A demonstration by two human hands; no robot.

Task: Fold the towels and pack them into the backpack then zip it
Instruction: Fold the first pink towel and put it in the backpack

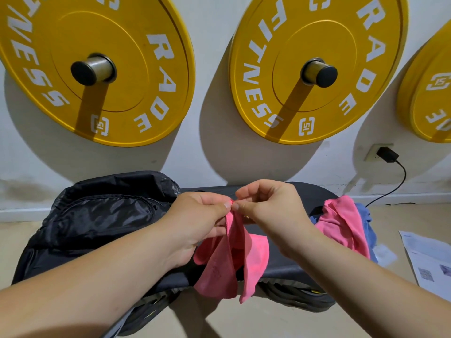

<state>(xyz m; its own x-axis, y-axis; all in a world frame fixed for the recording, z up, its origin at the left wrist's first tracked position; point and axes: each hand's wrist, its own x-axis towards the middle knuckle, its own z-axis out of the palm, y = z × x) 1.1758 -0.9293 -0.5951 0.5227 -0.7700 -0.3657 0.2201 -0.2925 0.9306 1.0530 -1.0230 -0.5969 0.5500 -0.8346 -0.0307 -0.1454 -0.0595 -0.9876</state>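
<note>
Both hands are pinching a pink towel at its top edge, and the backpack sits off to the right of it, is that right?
Not quite. In the head view, the left hand and right hand do pinch the pink towel at its top edge, but the backpack sits to its left, not right.

pink towels (229,254) 2 | blue towel (364,213) 1 | backpack (97,215) 1 | yellow plates (97,69) 3 (one cropped)

Black padded bench (288,267), backpack (97,215) at left, towel pile (341,223) at right

Pink towel (229,259) in hand; 2nd pink towel (339,220) over blue towel (366,215). Backpack (97,215) black. Desk (280,267) dark grey. Plates (97,69) yellow w/ white lettering. Wall (207,154) white, floor (244,318) beige.
</note>
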